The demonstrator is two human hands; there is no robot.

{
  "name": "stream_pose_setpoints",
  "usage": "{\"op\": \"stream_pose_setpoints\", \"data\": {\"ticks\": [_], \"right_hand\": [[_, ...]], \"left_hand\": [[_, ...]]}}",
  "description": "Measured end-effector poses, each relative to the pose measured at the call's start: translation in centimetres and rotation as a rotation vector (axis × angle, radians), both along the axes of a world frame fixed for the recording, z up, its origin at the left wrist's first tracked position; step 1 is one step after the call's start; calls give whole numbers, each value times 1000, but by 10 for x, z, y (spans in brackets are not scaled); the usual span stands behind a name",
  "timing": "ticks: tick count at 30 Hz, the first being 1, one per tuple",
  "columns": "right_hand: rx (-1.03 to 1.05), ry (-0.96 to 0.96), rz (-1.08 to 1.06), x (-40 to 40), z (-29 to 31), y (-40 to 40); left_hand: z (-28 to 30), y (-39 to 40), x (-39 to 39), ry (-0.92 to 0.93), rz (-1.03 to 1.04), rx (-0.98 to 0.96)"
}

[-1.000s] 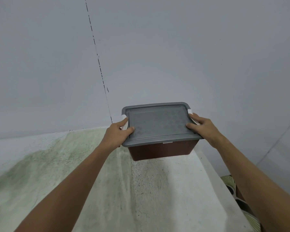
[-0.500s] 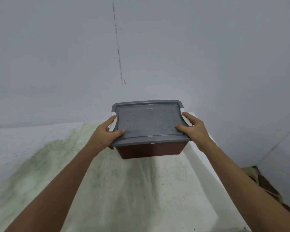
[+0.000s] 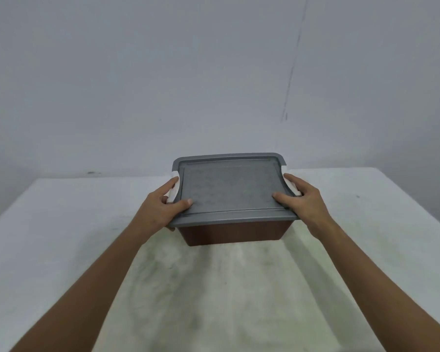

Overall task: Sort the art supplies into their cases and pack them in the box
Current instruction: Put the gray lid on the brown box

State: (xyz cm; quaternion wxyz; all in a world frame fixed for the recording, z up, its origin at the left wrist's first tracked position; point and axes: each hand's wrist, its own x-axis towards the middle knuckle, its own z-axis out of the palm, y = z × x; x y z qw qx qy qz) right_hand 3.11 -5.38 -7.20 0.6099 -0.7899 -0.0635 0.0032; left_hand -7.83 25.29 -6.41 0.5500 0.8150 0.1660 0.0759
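Note:
A brown plastic box point(image 3: 235, 234) with a grey lid point(image 3: 230, 188) is held above the middle of the table. My left hand point(image 3: 160, 208) grips its left side at the white latch point(image 3: 174, 189), thumb on the lid. On the other side, my right hand point(image 3: 304, 199) grips the right side at the other white latch point(image 3: 291, 185), thumb on the lid. The lid is closed, so the box's contents are hidden. No loose art supplies or cases are in view.
A white table point(image 3: 61, 250) with greenish stains spans the view, its far edge against a plain grey wall point(image 3: 163, 72). A thin dark crack point(image 3: 294, 64) runs down the wall at the upper right.
The view has swung left, from the table's right edge to its middle. Both hands have kept the same grip on the closed box and brought it over the table's centre.

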Motion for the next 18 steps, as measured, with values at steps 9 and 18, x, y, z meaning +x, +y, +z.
{"op": "stream_pose_setpoints", "data": {"ticks": [9,18], "right_hand": [[33,23,-10,-57,-6,97],[-56,-116,-94,-87,-1,108]], "left_hand": [[-3,101,-55,13,-4,-20],[-4,103,-91,-158,171,170]]}}
